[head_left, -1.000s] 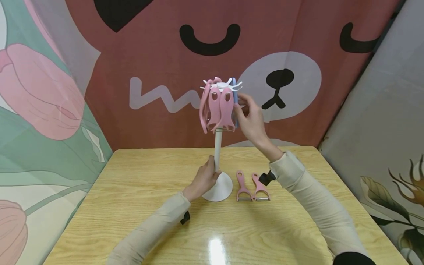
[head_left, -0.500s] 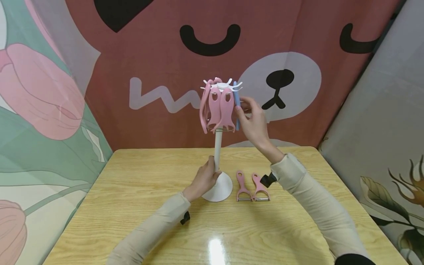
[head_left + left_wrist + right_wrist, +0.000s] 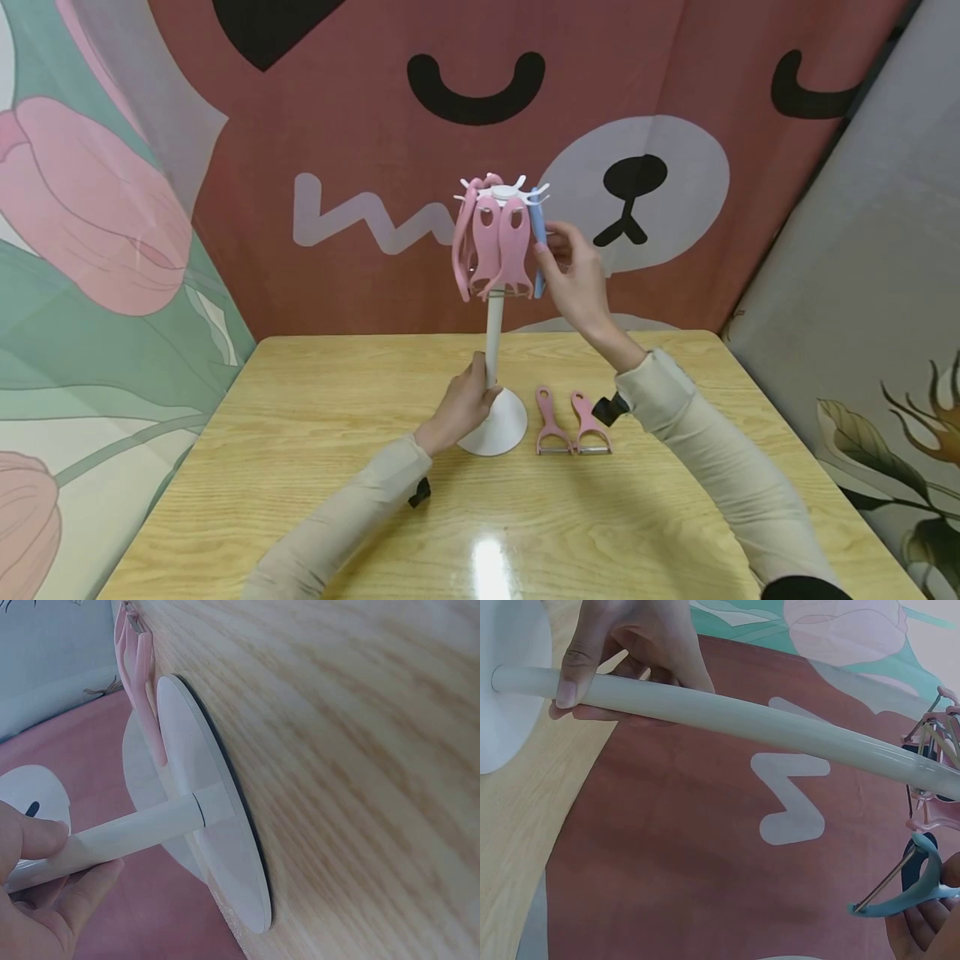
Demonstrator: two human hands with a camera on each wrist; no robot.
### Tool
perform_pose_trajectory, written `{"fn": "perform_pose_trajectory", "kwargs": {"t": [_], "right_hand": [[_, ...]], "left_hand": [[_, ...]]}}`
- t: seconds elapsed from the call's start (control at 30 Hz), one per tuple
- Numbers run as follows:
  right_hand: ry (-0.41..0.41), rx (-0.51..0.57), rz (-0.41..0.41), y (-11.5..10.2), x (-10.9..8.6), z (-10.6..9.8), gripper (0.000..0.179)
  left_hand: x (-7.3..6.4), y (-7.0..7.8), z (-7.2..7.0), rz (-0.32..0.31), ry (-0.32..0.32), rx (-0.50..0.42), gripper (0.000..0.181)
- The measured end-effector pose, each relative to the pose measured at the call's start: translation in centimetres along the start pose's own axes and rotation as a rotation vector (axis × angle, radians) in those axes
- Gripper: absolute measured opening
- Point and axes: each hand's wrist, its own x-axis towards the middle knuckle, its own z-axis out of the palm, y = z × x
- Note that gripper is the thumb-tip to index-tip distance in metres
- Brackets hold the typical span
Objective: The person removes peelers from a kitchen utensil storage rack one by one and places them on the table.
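My left hand (image 3: 461, 400) grips the white pole (image 3: 493, 333) of a stand low down, thumb and fingers around it, as the left wrist view also shows. My right hand (image 3: 576, 271) pinches a blue peeler (image 3: 538, 229) by its handle at the right side of the stand's hooked top (image 3: 502, 193). The peeler hangs upright, its upper end overlapping a hook; its blade end (image 3: 889, 904) points toward the pole's foot in the right wrist view. Several pink peelers (image 3: 487, 250) hang from the hooks, blades downward.
Two pink peelers lie side by side on the wooden table (image 3: 337, 417), the left one (image 3: 546, 412) close to the stand's round white base (image 3: 512, 429), the other (image 3: 587, 417) beyond it. A patterned cloth (image 3: 360, 283) hangs behind the table.
The blue peeler has come down a little and shifted slightly right, with my right hand moving along. My left hand and the stand stay put.
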Motion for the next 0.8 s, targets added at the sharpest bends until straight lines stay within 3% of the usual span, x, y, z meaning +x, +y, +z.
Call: {"fn": "perform_pose_trajectory", "kwargs": {"t": [0.6, 0.8], "right_hand": [[0.003, 0.037, -0.007, 0.1, -0.4, -0.2, 0.034], [0.002, 0.035, -0.005, -2.3, -0.8, -0.4, 0.032]], "left_hand": [[0.2, 0.0, 0.0, -0.010, -0.004, 0.000, 0.037], [0.1, 0.0, 0.0, -0.003, -0.004, -0.002, 0.037]]}}
